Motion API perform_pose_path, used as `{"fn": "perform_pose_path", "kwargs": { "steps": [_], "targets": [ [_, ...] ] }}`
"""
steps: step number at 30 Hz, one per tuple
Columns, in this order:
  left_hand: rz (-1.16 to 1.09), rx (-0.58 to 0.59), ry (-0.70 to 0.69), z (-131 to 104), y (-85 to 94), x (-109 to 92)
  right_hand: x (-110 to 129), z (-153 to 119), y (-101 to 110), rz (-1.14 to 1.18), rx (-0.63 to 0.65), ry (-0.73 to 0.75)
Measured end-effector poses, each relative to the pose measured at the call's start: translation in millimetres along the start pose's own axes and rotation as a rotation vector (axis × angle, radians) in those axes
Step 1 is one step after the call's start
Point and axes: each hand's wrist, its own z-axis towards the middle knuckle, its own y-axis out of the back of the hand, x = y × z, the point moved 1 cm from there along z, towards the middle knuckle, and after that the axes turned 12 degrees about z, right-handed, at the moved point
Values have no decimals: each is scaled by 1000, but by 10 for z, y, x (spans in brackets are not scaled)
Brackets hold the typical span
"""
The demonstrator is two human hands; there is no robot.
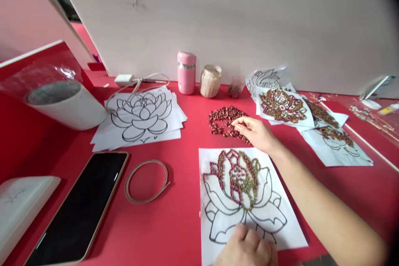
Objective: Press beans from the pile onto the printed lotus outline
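A sheet of paper with a lotus outline [230, 226] lies before me, its upper part covered with dark red beans and small green beans set along the lines. My left hand [247, 249] rests on the sheet's lower edge with its fingers curled in; whatever they may hold is hidden. Beyond the sheet's top edge is a loose pile of red beans [227, 113]. My right hand [254, 132] reaches to the near right side of this pile, thumb and fingertips pinched together among the beans. Whether a bean is between them is too small to tell.
Left are a phone [81, 208], a coiled band [127, 187], lotus drawings [146, 122] and a white cylinder [75, 108]. A pink flask [186, 75] and a jar [210, 81] stand behind the pile. Bean-covered pictures [307, 112] lie right. A white panel [218, 16] rises behind.
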Motion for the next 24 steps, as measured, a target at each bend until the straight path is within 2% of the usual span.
{"fn": "perform_pose_path", "kwargs": {
  "steps": [2, 3, 5, 8, 14, 20, 24],
  "targets": [
    [31, -112, 47, 13, 30, -23, 31, -220, -33, 148, 53, -11],
    [37, -118, 55, 15, 64, -23, 58, -331, -61, 227, 83, -21],
    [11, -77, 20, 11, 145, -9, 117, -542, -133, 355, 140, -55],
    [-5, -2, -13, -2, 232, 19, 182, -814, -257, 404, 171, -82],
    [4, 20, -8, -15, 228, 3, 223, -1121, -426, 281, 122, -71],
    [-15, 47, -17, -2, 238, 2, 267, -1208, -478, 79, 127, 77],
    [-64, 96, -19, 7, 243, 5, 249, -1248, -524, -19, 113, 118]
  ]
}}
